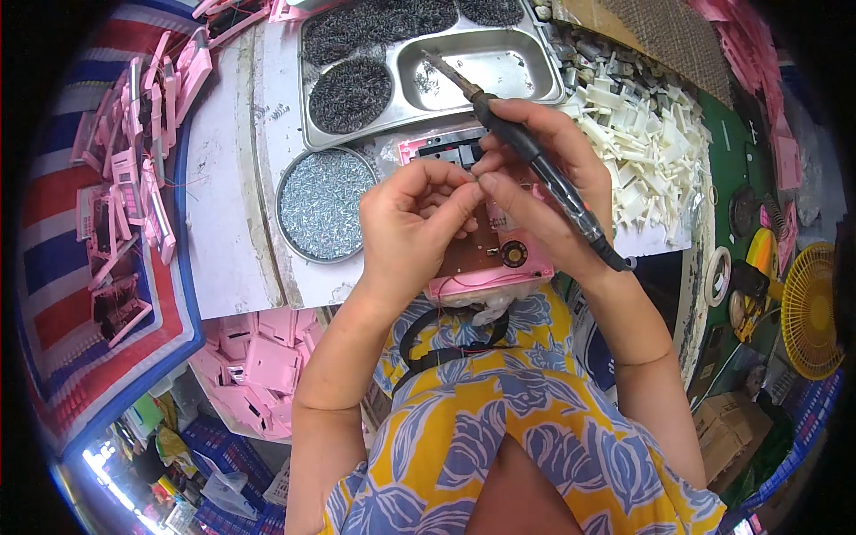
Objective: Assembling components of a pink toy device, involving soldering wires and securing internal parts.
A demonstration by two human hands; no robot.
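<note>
My right hand (571,169) is wrapped round a long black-handled tool (546,183) with a thin metal shaft. Its shaft points away to the far left, over a metal tray; I cannot tell its exact kind. The thumb and fingers of my left hand (415,214) are pinched together, meeting my right fingertips. Anything between them is too small or hidden to name. Below both hands lies an opened pink plastic casing (446,285) with a brown board, a round black part (514,253) and thin red wire. My hands cover much of its middle.
A round dish of small silvery screws (325,205) stands left of my hands. Beyond it is the compartmented metal tray (535,80) with dark small coiled parts. White plastic pieces (633,143) heap at right. Pink casings lie at left (125,187) and lower left (272,366).
</note>
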